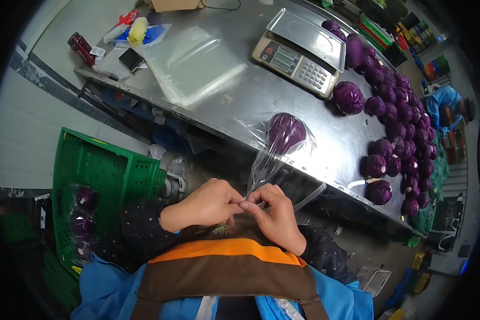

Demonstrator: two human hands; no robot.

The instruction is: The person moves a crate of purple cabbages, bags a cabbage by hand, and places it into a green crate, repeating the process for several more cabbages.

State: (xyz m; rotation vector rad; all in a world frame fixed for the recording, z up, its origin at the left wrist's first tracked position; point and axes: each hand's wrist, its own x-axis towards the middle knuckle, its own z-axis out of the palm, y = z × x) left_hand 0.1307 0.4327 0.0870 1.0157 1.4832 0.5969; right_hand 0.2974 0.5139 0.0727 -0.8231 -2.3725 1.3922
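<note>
A purple cabbage (285, 133) sits near the front edge of the metal table, inside a clear plastic bag (265, 162). The bag's gathered open end stretches from the cabbage down towards my body. My left hand (210, 204) pinches that end, its fingers closed on the plastic. Right against it, my right hand (274, 214) grips the same twisted end between thumb and fingers. Both hands meet in front of my apron, off the table's edge. The very tip of the bag is hidden by my fingers.
A scale (301, 56) stands on the metal table (234, 114), beside a stack of clear bags (197, 66). Many loose cabbages (397, 114) and a knife (360, 182) lie at the right. Bagged cabbages (82, 224) lie in a green crate (112, 154) at left. Another person (445, 106) is far right.
</note>
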